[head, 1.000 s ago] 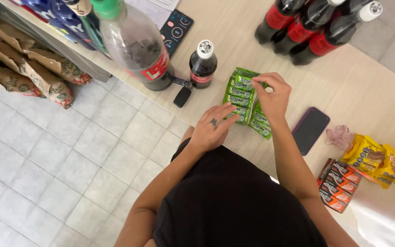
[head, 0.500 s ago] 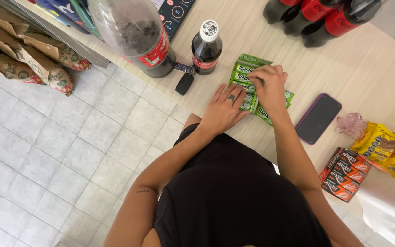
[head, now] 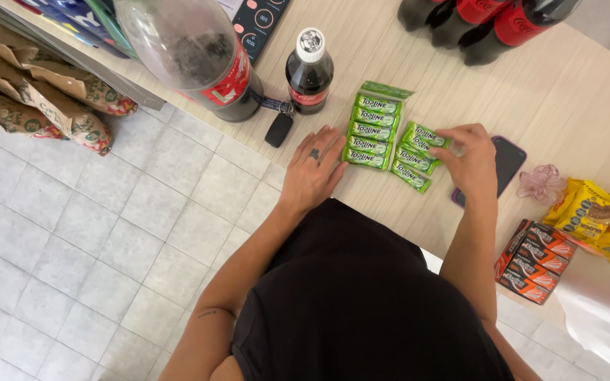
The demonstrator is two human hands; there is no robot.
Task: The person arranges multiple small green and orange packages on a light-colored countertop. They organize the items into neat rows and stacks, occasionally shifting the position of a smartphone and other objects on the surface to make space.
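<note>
Green gum packs [head: 388, 135] between, seemingly touching, both hands.

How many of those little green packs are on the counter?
7 green packs: four stacked in a column by the left hand, three fanned out at the right hand. A box behind may hide more.

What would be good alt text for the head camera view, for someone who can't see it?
Seen from above, a person's left hand and right hand arrange green gum packs in rows on a light wooden counter. A small cola bottle, a large cola bottle and a car key sit to the left, a dark phone and orange snack packs to the right.
</note>
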